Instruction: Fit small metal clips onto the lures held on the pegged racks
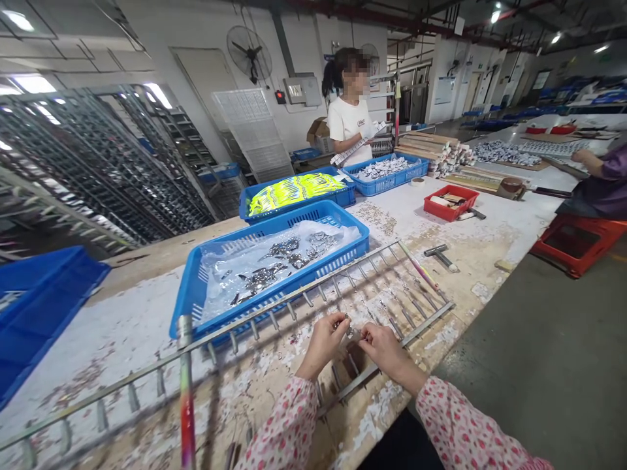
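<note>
My left hand (323, 344) pinches a small shiny metal piece (349, 330) whose exact kind I cannot make out. Close beside it on the right, my right hand (385, 352) is closed with fingertips pressed together; whatever it holds is hidden. Both hands are above a long metal rack (274, 304) with short prongs along its rails, lying across the table. Several small shiny pieces hang on its right part. Just behind the rack, a blue crate (180, 287) lined with clear plastic holds loose shiny metal pieces (264, 279).
Behind are a crate of yellow packages (296, 189) and a crate of white pieces (386, 168), where a person (350, 117) stands. A red tray (449, 202) and a T-shaped tool (441, 256) lie right. Another blue crate (44, 313) is at left; a red stool (578, 245) stands beyond the table edge.
</note>
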Demonstrator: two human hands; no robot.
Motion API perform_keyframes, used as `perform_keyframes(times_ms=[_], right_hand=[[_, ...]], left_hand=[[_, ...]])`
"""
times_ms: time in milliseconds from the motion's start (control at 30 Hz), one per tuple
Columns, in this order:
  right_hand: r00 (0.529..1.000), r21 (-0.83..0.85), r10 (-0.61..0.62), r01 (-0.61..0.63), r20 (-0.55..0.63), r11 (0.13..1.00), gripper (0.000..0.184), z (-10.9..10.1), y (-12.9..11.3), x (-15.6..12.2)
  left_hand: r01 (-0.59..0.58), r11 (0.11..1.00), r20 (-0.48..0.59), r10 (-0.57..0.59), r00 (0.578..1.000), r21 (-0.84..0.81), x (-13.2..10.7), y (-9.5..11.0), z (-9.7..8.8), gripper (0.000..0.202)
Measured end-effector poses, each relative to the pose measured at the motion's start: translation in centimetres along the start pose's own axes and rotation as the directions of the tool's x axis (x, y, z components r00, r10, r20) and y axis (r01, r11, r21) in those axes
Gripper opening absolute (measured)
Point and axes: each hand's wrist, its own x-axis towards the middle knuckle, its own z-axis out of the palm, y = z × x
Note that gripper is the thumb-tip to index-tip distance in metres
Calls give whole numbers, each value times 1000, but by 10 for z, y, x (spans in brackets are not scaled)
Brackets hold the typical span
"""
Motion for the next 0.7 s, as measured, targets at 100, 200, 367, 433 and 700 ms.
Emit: perform_keyframes(times_ms=[100,200,367,433,700], right_hand=[[1000,-1,5,-5,0,1000,10,0,-1,0],[1000,66,-14,14,10,998,7,-4,-3,1],[995,69,-50,44,88,997,12,-13,-4,-2],[995,-21,-58,59,77,998,23,-16,-5,-5],[963,-166,-186,219,194,961,22,-22,-2,-19]], left_hand=[[-3,1000,7,3,1000,15,-2,1,1,29],[-9,995,-20,11,1000,95,-2,1,2,30],[34,985,-78,-21,997,168,2,0,5,29],[78,991,-100,-67,993,112,4,-2,6,29],[292,575,-41,-496,868,-764,4,-6,9,30]])
